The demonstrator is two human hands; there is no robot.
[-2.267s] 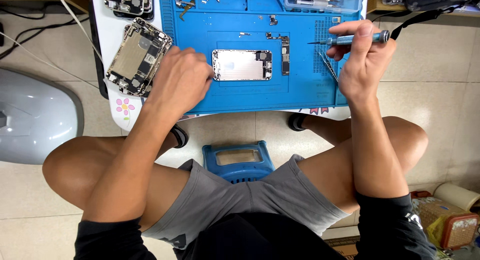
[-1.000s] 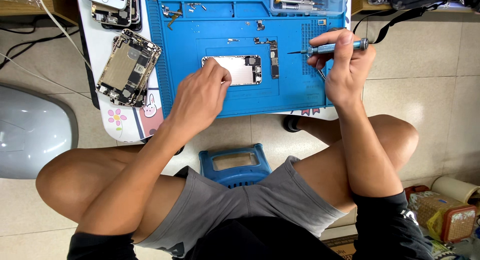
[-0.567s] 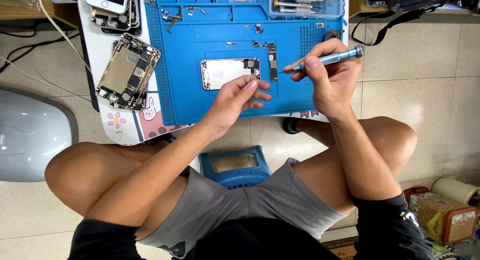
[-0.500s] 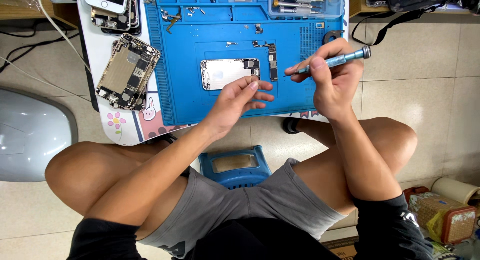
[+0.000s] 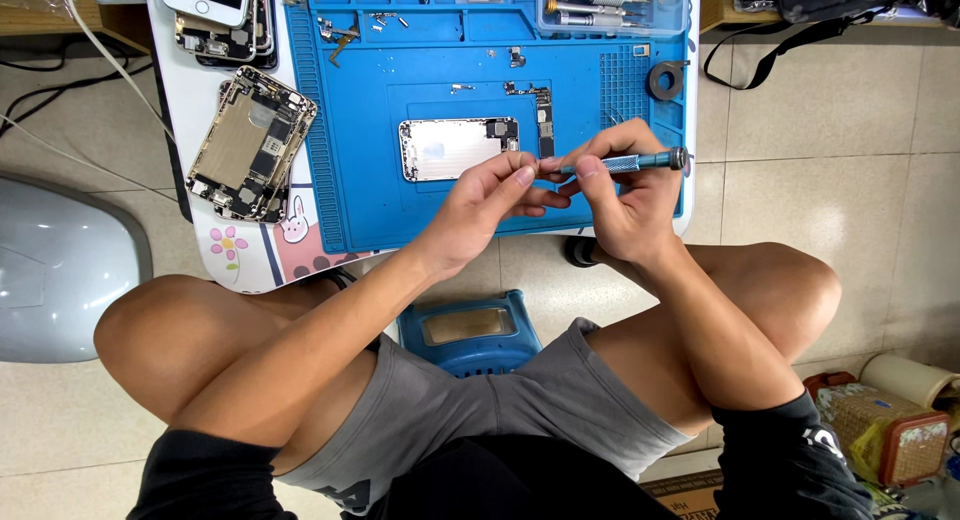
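A slim blue-grey screwdriver (image 5: 630,163) is being gripped in the right hand (image 5: 620,205), lying level above the near edge of the blue repair mat (image 5: 350,180), tip pointing left. The right grip is clenched around the shaft, thumb and forefinger pinched near the tip end. The left hand (image 5: 480,205) is being held just beside it, fingertips (image 5: 522,172) meeting the screwdriver tip; the left grip is being pinched at that tip, but whether something tiny is being grasped cannot be told. Both hands are hovering over the mat's front edge, near the silver phone back housing (image 5: 450,148), which is lying flat mid-mat, just left of and beyond the fingers. A narrow dark circuit board (image 5: 545,130) is lying just right of the housing. A small black ring (image 5: 662,80) is sitting at the mat's right edge. Spare screwdrivers are being kept in a clear tray (image 5: 610,5) at the far right corner. Off the mat to the left, an opened phone chassis (image 5: 250,145) is resting on the white counter (image 5: 240,260), with more phones (image 5: 215,10) stacked beyond it. A blue stool (image 5: 470,330) is showing between the bare knees.
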